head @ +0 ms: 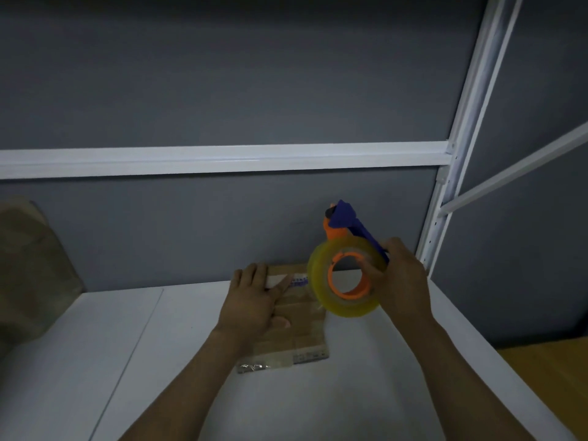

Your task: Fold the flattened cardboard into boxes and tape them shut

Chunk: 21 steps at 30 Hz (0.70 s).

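The cardboard box (300,326) lies on the white table (334,402), its far edge close to the grey wall (222,224). On the near side of the box and to its left, bare tabletop shows; a seam in the top runs well to the left of it. To the right of the box the table's edge slants past, with wooden floor (550,380) beyond it. Above the box a white rail (222,159) crosses the wall, and up and to the right of the box it meets a white upright post (445,202). Far to the left of the box a dim brown cardboard stack (31,268) leans at the wall.

My left hand (254,302) lies flat on the left part of the box, fingers straight and together, pressing down on the lid. My right hand (404,278) is just above the box's right far corner, fingers curled round the tape dispenser (348,275), gripping it at the roll; the dispenser is tilted, blue frame and orange roller pointing up toward the wall.

The box is brown and low, its top crossed by shiny strips of clear tape. A white printed strip sits at its far edge, and glossy tape glints along its near edge.
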{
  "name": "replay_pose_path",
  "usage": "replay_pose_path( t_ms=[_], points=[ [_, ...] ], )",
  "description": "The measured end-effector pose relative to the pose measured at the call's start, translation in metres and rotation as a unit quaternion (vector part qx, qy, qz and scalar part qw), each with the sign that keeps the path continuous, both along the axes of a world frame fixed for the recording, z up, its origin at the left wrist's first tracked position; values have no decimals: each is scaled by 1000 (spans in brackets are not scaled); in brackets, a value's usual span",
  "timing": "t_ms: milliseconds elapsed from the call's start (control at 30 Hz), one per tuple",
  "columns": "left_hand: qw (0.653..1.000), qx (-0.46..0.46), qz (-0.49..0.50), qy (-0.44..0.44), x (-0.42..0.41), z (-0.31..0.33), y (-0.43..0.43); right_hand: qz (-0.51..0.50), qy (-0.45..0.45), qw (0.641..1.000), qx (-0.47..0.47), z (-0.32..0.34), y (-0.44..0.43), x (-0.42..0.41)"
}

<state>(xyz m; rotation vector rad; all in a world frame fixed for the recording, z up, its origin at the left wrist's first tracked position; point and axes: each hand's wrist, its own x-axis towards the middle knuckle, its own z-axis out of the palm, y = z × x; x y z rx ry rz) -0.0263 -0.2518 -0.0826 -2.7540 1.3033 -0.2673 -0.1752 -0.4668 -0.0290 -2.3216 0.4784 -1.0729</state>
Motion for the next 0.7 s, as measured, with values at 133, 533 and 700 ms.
replay_pose_path(
  t_ms=[133,533,700],
  points=[
    [999,-31,-29,-9,1,-15,7,26,-6,999,-27,9,3,15],
    [823,-486,42,293,-9,26,13,88,77,981,-156,0,10,51],
    [567,-585,131,564,-12,62,-12,92,78,980,-158,-5,9,56]
  ],
)
